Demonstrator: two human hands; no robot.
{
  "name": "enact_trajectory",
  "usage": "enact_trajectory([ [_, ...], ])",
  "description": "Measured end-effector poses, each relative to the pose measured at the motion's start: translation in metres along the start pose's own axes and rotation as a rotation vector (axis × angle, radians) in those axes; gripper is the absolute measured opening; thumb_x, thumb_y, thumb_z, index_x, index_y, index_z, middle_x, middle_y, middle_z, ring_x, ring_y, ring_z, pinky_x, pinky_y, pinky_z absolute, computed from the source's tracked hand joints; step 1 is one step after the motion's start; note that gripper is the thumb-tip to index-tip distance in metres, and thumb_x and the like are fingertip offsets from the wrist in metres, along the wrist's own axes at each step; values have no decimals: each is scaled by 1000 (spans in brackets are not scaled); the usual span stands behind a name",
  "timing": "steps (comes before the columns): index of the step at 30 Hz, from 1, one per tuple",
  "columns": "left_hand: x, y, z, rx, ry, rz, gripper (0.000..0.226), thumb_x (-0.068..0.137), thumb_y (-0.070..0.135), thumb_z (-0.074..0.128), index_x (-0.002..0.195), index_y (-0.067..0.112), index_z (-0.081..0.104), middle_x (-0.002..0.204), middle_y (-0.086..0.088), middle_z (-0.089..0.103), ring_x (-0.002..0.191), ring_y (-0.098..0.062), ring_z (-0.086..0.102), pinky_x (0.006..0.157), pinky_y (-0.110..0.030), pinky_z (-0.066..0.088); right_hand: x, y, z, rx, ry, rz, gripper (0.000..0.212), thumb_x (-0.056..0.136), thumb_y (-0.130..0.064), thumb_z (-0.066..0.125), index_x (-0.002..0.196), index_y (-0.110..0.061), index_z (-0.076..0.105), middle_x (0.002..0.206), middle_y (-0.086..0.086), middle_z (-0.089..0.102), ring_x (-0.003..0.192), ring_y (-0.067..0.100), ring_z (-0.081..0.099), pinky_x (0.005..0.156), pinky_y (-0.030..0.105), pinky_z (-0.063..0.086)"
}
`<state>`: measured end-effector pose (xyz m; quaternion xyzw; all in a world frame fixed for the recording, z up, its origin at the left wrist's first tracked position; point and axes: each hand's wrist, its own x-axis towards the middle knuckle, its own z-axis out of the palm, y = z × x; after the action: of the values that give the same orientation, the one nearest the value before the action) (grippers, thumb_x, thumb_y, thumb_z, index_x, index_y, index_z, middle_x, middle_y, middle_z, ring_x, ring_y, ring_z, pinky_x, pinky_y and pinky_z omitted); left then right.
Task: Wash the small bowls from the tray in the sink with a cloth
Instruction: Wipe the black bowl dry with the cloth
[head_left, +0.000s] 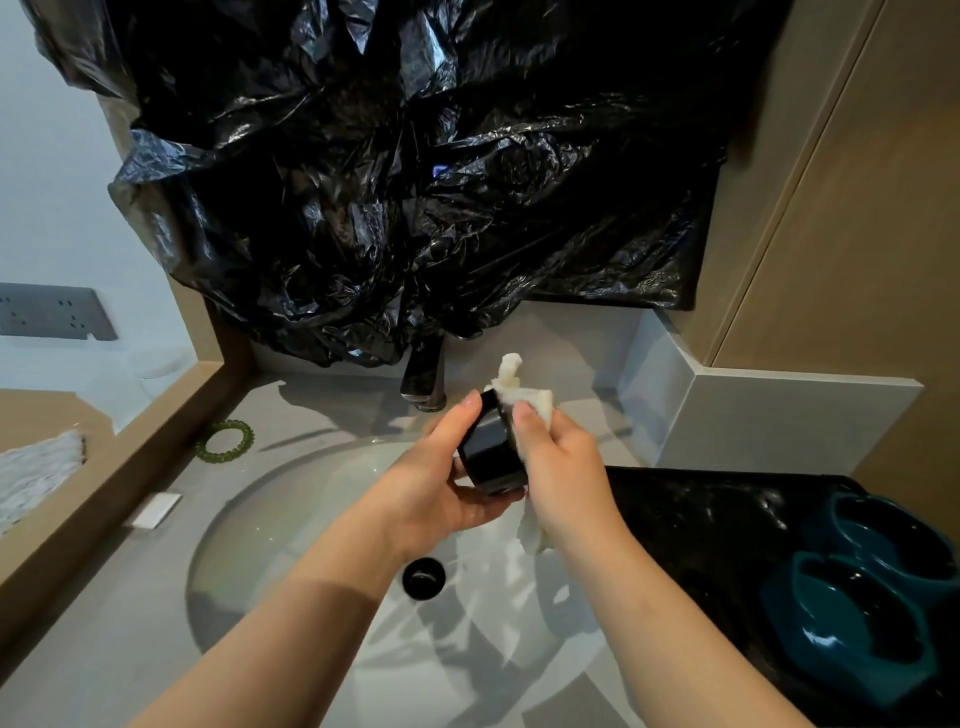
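Head view: the left hand (447, 483) cradles a black bowl (491, 460) above the sink (291, 519), fingers curled round its wall. The right hand (561, 467) clutches a white cloth (524, 397) pressed at the bowl's mouth. Risk, as judged: the glossy bowl, if wet, could slip from its one-handed hold into the basin and chip. Two teal bowls (857, 629) sit on the black tray (701, 519) at right. The grey counter (130, 597) carries a green hair tie (226, 440). Beyond the tap (423, 379), black plastic (415, 182) covers the wall.

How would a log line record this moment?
left hand: holds small black bowl | right hand: grips white cloth against it | over grey sink
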<state>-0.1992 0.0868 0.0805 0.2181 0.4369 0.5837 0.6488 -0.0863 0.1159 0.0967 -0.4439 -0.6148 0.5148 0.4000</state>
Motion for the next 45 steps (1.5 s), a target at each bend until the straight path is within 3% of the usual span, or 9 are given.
enact_trajectory([
  [7,2,-1,-3,317,100,171,23,92,44,50,111,31,53,111,-11,64,80,-23,67,64,-34,54,1,-4,-10,288,-320,132,28,93,-22,45,103,-4,65,92,13,71,91,26,66,82,37,50],
  [12,5,8,-4,162,85,24,49,89,53,50,120,18,59,99,-8,69,72,-18,68,56,-28,53,-8,-4,-9,61,-374,-34,18,78,-21,57,91,-9,61,71,3,60,65,13,57,61,30,45],
  [18,8,4,-5,347,32,29,43,91,53,46,118,23,61,107,-13,70,93,-28,68,72,-38,56,-5,28,-11,-616,-300,-439,48,78,-59,40,97,-19,57,94,-10,52,93,8,48,85,23,36],
  [22,10,-8,-7,412,134,294,19,94,35,51,112,32,57,101,-9,67,86,-26,68,68,-35,57,-2,16,-6,-31,-323,11,43,93,-55,35,72,-23,54,75,-2,58,74,13,56,80,21,42],
  [24,11,-13,-17,598,76,572,29,87,30,60,113,40,51,97,2,63,85,-14,63,73,-24,53,4,13,-8,242,-370,202,56,91,-62,31,85,-20,68,94,23,67,91,36,63,94,36,46],
  [29,15,-8,-34,1070,-116,847,59,64,44,70,114,50,39,121,34,43,109,3,51,91,-16,42,10,4,-12,556,-337,342,38,99,-31,38,117,-7,61,112,18,67,106,29,63,95,41,48],
  [36,10,19,-23,618,-91,212,65,59,89,48,118,61,42,140,4,49,108,-25,64,77,-33,54,7,2,-6,24,-182,26,19,99,-25,42,101,-23,61,96,-8,66,95,9,61,86,24,47],
  [40,7,28,-27,448,-179,47,51,82,58,44,122,28,53,98,-13,70,81,-33,70,63,-33,55,5,4,-9,-399,-268,-238,24,97,-25,42,81,-7,47,73,-3,47,69,11,43,66,28,36],
  [45,8,24,-25,472,-190,158,37,90,31,52,126,32,48,102,-11,66,83,-29,68,67,-33,56,7,-11,-8,-78,-263,88,40,99,-39,35,105,-8,59,84,6,57,76,17,53,72,34,46],
])
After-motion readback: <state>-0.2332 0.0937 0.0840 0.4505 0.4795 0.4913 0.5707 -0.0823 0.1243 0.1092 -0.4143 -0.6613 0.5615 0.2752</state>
